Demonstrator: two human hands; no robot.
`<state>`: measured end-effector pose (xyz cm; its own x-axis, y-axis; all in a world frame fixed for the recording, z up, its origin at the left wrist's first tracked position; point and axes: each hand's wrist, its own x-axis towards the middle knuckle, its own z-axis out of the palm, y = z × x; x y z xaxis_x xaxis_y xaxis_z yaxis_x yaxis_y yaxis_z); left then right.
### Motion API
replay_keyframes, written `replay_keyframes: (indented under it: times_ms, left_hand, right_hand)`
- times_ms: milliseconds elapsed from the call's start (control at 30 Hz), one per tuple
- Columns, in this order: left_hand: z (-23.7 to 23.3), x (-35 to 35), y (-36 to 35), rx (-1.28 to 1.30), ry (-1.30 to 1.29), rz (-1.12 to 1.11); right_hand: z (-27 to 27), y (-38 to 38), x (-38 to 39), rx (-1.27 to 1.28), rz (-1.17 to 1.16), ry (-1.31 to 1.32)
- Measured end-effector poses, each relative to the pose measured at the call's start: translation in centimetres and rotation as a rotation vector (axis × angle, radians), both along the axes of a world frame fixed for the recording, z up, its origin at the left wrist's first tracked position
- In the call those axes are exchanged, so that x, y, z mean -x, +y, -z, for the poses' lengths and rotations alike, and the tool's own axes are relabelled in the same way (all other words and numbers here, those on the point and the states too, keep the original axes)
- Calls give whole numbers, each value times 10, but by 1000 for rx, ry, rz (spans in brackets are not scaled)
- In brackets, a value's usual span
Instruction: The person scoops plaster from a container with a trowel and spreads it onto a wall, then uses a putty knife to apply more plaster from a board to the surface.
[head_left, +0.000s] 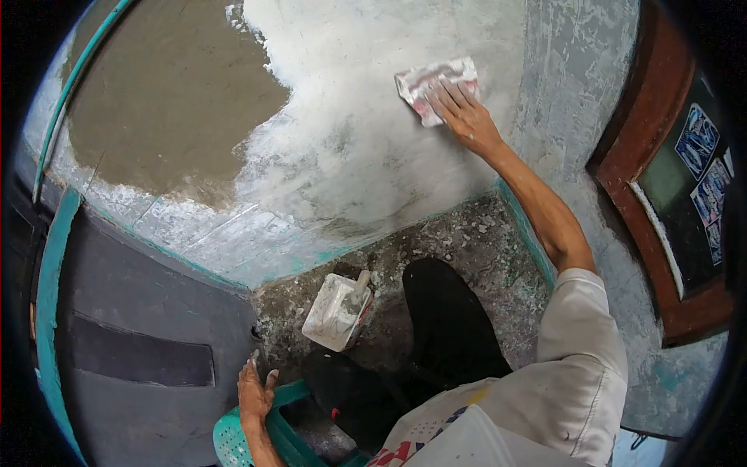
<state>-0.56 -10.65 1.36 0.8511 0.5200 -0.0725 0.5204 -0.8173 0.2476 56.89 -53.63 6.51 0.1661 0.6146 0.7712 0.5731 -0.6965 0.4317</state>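
Note:
My right hand (461, 113) presses a crumpled, white-smeared cloth or paper piece (424, 80) flat against the wall (350, 117), with its fingers laid over the lower right part of it. White coating covers the wall there, and a bare brown-grey patch (171, 101) shows at the upper left. My left hand (255, 389) is low on the left, beside a green plastic stool (229, 437), its fingers apart and nothing visible in them. Between my hands, on the floor, a white-crusted container (333, 311) has a tool handle (363, 279) sticking up at its top right edge.
Debris is scattered over the rough floor (467, 241) around my dark-clothed legs. A grey panel (148, 311) with a teal edge stands at the left. On the right is a brown wooden frame (650, 93) around a dark pane with stickers. A green hose (74, 78) runs at the upper left.

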Motion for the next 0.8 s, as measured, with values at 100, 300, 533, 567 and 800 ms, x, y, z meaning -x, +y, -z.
replay_keyframes:
  times_ms: [100,300,533,567,800]
  left_hand:
    - [1,-2,0,8,-9,1]
    - [-3,-2,-6,1,22,-5]
    - [-5,-5,-5,15,50,-40]
    - [-6,-5,-6,14,59,-38]
    - [5,2,2,-5,32,-37]
  right_hand:
    - [-10,-8,14,-27,-27,76]
    - [-16,0,-10,-41,17,-13]
    - [-56,-8,25,-120,-93,-8]
    - [-70,-2,26,-147,-110,-71]
    - [1,16,8,36,-109,0]
